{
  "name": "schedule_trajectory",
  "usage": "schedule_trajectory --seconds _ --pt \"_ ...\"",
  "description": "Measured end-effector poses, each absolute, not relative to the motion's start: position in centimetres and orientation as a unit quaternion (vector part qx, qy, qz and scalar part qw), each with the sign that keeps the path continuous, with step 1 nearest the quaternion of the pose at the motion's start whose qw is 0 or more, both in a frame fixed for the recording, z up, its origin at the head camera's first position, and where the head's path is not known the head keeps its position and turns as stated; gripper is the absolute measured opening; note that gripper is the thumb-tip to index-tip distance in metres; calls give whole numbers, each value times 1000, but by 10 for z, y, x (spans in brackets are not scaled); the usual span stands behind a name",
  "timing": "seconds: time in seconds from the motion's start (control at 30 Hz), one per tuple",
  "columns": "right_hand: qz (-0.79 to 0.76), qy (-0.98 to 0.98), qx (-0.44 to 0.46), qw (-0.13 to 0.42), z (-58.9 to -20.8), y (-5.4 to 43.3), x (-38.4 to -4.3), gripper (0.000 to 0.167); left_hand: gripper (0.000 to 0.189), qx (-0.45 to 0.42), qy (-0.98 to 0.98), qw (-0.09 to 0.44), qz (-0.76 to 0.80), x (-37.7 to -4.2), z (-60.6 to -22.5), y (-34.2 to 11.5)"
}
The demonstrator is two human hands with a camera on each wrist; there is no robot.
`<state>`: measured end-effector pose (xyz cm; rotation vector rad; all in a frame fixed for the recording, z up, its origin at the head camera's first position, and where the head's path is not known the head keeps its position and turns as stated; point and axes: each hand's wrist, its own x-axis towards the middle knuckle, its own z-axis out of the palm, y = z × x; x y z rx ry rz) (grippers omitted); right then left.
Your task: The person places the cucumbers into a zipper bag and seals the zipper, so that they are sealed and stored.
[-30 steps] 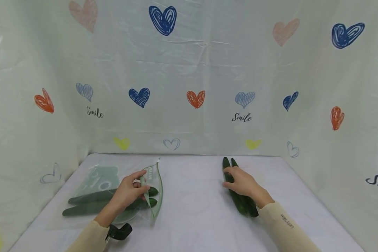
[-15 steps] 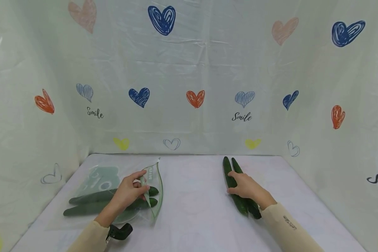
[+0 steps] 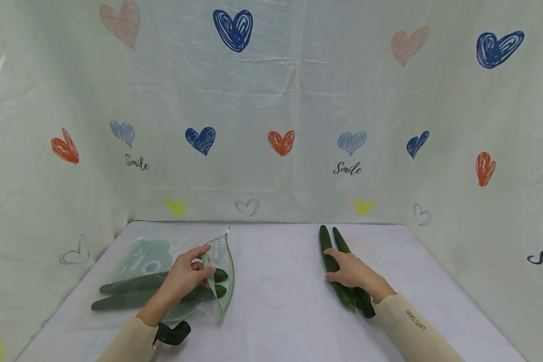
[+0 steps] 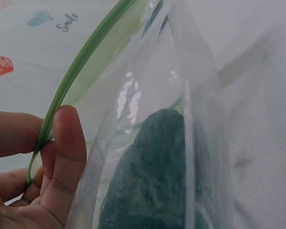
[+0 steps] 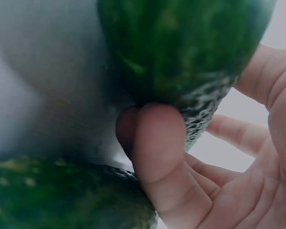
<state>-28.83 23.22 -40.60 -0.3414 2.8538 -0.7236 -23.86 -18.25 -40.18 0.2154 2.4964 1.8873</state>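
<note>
In the head view, my left hand pinches the green-edged opening of a clear zip bag lying on the left of the table. Two cucumbers lie inside it, their tips near the mouth. The left wrist view shows fingertips on the green zip strip, beside one bagged cucumber. Over on the right, my right hand grips the left of two loose cucumbers. Its fingers curl round that cucumber in the right wrist view. The other cucumber lies alongside, partly under the hand.
A white-covered table spreads between the bag and the loose cucumbers. Behind it hangs a pale curtain printed with hearts and "Smile". A black device sits at the left wrist.
My right hand has shifted slightly toward me and to the right along the loose cucumbers, whose near ends have moved a little. The left hand and the bag stay put.
</note>
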Motion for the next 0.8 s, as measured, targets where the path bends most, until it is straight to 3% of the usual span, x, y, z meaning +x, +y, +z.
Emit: schedule_trajectory --seconds 0.27,0.6,0.8 --pt "-241 950 -189 61 -407 226 -288 61 66 69 799 1 598 -239 -403 -183" --pt "-248 914 -307 97 -397 195 -281 57 65 60 803 1 593 -239 -401 -182" --pt "-224 894 -378 89 -391 174 -276 57 65 46 806 3 590 -241 -403 -182"
